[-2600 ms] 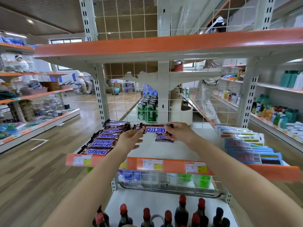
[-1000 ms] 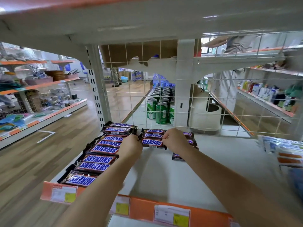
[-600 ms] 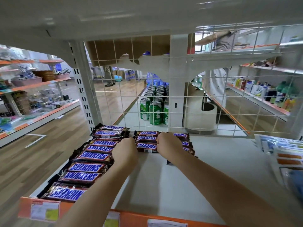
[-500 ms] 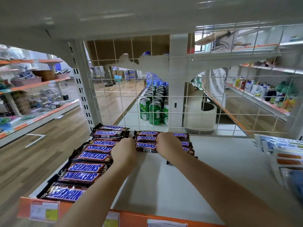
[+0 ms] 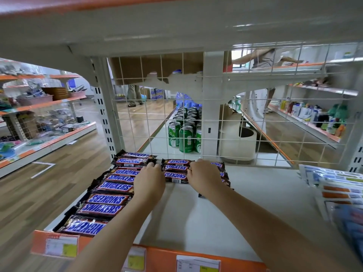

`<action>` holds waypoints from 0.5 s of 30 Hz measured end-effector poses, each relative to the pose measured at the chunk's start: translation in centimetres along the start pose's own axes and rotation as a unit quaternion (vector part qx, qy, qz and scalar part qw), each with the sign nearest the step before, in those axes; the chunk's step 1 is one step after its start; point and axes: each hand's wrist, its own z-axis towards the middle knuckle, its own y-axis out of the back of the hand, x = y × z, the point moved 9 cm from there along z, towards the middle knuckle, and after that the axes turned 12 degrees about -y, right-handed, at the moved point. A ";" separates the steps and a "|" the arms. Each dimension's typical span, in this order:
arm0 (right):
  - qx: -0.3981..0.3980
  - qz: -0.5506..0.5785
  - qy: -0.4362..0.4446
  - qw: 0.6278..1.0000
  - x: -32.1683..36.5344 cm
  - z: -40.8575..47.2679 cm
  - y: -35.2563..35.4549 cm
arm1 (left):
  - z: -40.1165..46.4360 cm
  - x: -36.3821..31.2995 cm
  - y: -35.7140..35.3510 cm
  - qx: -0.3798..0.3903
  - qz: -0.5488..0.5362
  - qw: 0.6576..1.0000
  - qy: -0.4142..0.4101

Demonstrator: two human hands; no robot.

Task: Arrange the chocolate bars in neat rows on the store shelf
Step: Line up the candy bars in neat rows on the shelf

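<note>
Brown and blue Snickers chocolate bars lie on the white shelf (image 5: 196,222). One row (image 5: 107,199) runs from the front edge to the back along the left side. A short second row (image 5: 175,168) of three bars starts at the back next to it. My left hand (image 5: 150,181) grips the left end of that row's front bar (image 5: 176,177), and my right hand (image 5: 204,176) grips its right end, fingers curled over it. More bars (image 5: 221,166) show behind my right hand, partly hidden.
A wire mesh panel (image 5: 255,122) closes the back of the shelf, with green cans (image 5: 185,138) behind it. Flat printed packets (image 5: 337,185) lie at the right. The upper shelf (image 5: 176,26) hangs low overhead. Price tags sit on the orange front rail (image 5: 163,260).
Both hands carried one bar from the shelf's front to the back and lowered it in front of the second row. Over the last half second they have stayed on it.
</note>
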 end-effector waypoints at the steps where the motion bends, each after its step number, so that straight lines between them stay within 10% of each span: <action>1: -0.004 0.000 0.003 1.000 -0.1 -0.3 0.2 | -0.1 -0.6 0.1 0.005 -0.004 1.000 -0.022; 15: -0.018 -0.005 0.012 1.000 -5.1 -8.4 4.9 | -5.7 -9.2 2.6 0.092 0.004 0.988 -0.123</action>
